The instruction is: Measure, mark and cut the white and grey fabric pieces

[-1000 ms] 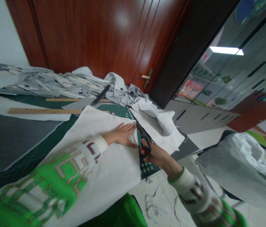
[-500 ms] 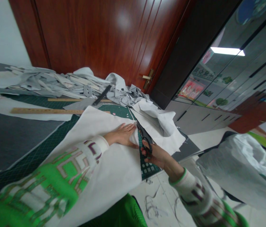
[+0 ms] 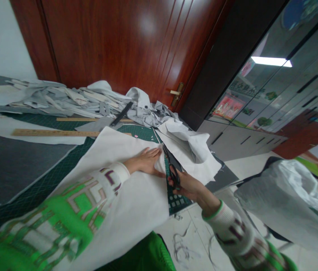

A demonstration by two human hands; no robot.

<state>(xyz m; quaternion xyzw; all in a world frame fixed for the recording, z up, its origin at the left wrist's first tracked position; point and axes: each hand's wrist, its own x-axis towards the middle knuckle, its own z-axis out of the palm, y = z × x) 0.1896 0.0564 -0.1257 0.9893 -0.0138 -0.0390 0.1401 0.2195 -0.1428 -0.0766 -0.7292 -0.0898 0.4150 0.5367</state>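
Observation:
A large white fabric piece lies over the green cutting mat and hangs past the near table edge. My left hand rests flat on it, fingers stretched out, near its right edge. Black scissors are in my right hand, which is closed round the handles. Their blades point away from me and lie along the fabric's right edge, just beside my left fingertips. Whether the tips are in the cloth I cannot tell.
Grey and white scraps are heaped along the back. Wooden rulers and a black bar lie before them. Grey fabric is at left, crumpled white cloth at right. A filled translucent bag stands beside the table.
The scissor handles in my right hand have drawn closer together and shifted slightly left. My left hand and the white fabric stay in place.

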